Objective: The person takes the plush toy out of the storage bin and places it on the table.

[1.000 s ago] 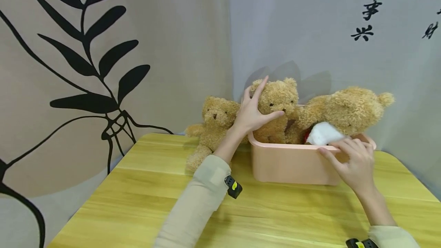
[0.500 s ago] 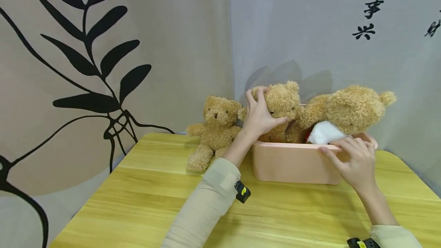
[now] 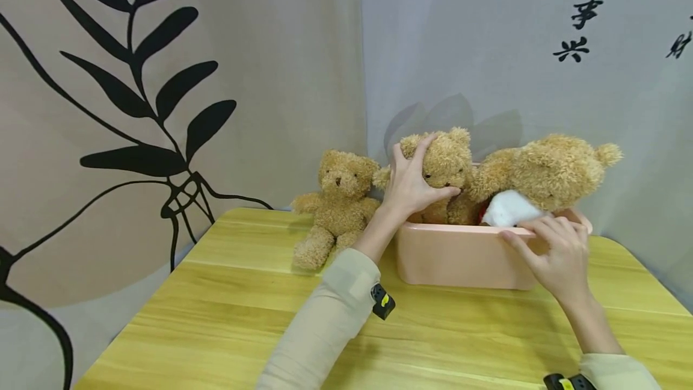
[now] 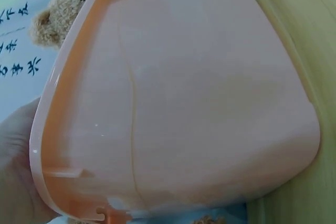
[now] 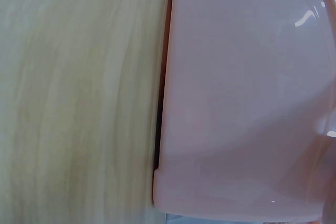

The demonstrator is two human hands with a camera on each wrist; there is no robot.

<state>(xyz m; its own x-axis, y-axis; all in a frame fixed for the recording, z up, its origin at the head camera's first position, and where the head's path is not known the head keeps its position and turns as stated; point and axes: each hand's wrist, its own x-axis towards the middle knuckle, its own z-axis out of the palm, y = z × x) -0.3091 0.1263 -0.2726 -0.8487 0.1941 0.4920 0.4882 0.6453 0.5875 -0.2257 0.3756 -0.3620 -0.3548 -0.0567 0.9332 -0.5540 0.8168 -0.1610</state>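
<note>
In the head view, a pink plastic box [image 3: 462, 257] holds two golden teddy bears. My left hand [image 3: 410, 184] grips the head of the upright teddy bear [image 3: 452, 152], fingers over the head's left side and thumb across its muzzle. The other boxed teddy bear [image 3: 557, 167] leans to the right with its head past the rim. With my right hand [image 3: 557, 251] I hold the box's front right rim, thumb outside and fingers over the edge. A white fluffy piece [image 3: 509, 209] with some red beside it lies near those fingers. The bears' lower parts are hidden inside.
Another teddy bear [image 3: 343, 197] sits on the wooden table [image 3: 233, 300], left of the box and partly behind my left forearm. A pale cloth wall [image 3: 292, 77] with plant and writing prints stands close behind.
My left hand has shifted right and slightly down, and the upright bear's head has dipped with it. More of the outside bear shows. My right hand keeps its place on the rim.
</note>
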